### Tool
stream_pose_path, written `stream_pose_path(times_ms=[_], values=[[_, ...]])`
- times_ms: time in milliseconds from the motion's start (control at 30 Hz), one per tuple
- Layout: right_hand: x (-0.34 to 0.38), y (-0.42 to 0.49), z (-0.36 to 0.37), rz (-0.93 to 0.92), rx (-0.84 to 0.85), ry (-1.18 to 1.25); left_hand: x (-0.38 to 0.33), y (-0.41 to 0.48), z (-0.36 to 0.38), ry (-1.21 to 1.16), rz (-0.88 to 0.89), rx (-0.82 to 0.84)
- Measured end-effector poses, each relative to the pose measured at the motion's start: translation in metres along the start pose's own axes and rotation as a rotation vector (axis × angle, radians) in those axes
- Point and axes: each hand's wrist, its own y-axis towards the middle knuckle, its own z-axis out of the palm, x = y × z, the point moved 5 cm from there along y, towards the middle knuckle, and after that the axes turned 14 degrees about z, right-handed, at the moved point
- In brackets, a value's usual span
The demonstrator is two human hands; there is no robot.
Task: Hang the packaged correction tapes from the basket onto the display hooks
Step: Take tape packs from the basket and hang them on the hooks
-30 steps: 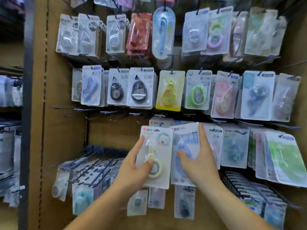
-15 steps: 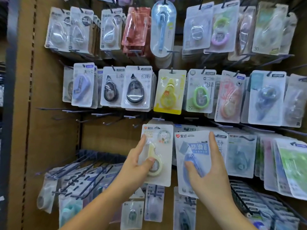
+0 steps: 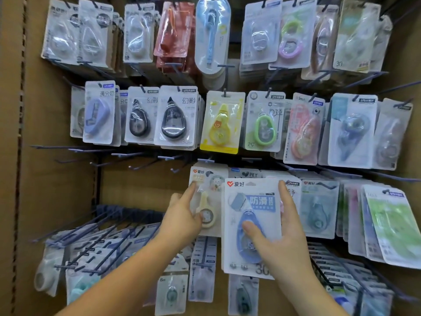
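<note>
Both bare hands are up at the brown cardboard display wall (image 3: 57, 190), working in the third row of hooks from the top, near its middle.

The right hand (image 3: 276, 238) grips a white card pack with a blue teardrop-shaped correction tape under clear plastic (image 3: 251, 224). The thumb lies across the front on the blue body, the forefinger runs straight up the pack's right edge, and the other fingers are hidden behind the card. So the hand is partly closed, clamping the pack front to back. The pack stands upright, in front of the packs hanging behind it, and its left edge overlaps the neighbouring pack. Whether its top slot sits on a hook I cannot tell.

The left hand (image 3: 183, 216) is on that neighbour, a white card pack with a cream-yellow correction tape (image 3: 208, 201). The forefinger stretches up along the pack's left edge and the thumb presses on the round end of the cream tape; the rest of the fingers are out of sight. This pack's top reaches a dark metal hook (image 3: 206, 160) just above it.

To the left of both hands, several bare dark hooks (image 3: 91, 151) jut out from the wall, and rows of other packaged tapes hang above, below and to the right.
</note>
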Motion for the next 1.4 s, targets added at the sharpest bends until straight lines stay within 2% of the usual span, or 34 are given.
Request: stream_pose_path(times_ms=[67, 100, 133, 200, 267, 333, 433, 500, 600, 800, 1167, 1267, 1400], values=[[-0.002, 0.003, 0.0, 0.006, 0.017, 0.063, -0.012, -0.009, -0.006, 0.078, 0.082, -0.111], [-0.004, 0.006, 0.0, 0.013, 0.028, 0.104, -0.019, -0.016, -0.008, 0.01, 0.121, -0.157], [-0.005, 0.008, 0.001, 0.024, 0.042, 0.141, -0.026, -0.024, -0.007, -0.159, 0.107, -0.142], [-0.004, 0.01, 0.009, 0.044, 0.073, 0.17, -0.043, -0.042, 0.006, -0.614, -0.049, 0.084], [-0.003, 0.012, 0.017, 0.057, 0.103, 0.18, -0.047, -0.052, 0.012, -0.84, -0.171, 0.178], [-0.003, 0.011, 0.024, 0.066, 0.108, 0.166, -0.041, -0.05, 0.003, -0.83, -0.173, 0.075], [-0.001, 0.012, 0.023, 0.051, 0.028, 0.142, -0.026, -0.044, -0.01, -0.745, -0.158, -0.07], [0.001, 0.012, 0.021, 0.059, 0.015, 0.141, -0.019, -0.042, -0.018, -0.684, -0.156, -0.1], [0.003, 0.012, 0.019, 0.046, 0.022, 0.103, -0.011, -0.037, -0.023, -0.714, -0.2, -0.142], [0.0, 0.01, 0.017, 0.06, 0.003, 0.055, -0.006, -0.03, -0.019, -0.717, -0.232, -0.116], [0.01, 0.027, 0.064, -0.014, 0.16, -0.068, 0.02, 0.012, -0.009, -0.413, -0.294, -0.196], [0.011, 0.037, 0.084, -0.029, 0.185, -0.078, 0.023, 0.008, -0.013, -0.471, -0.32, -0.283], [0.004, 0.046, 0.102, -0.03, 0.212, -0.114, 0.02, -0.005, -0.023, -0.54, -0.222, -0.439]])
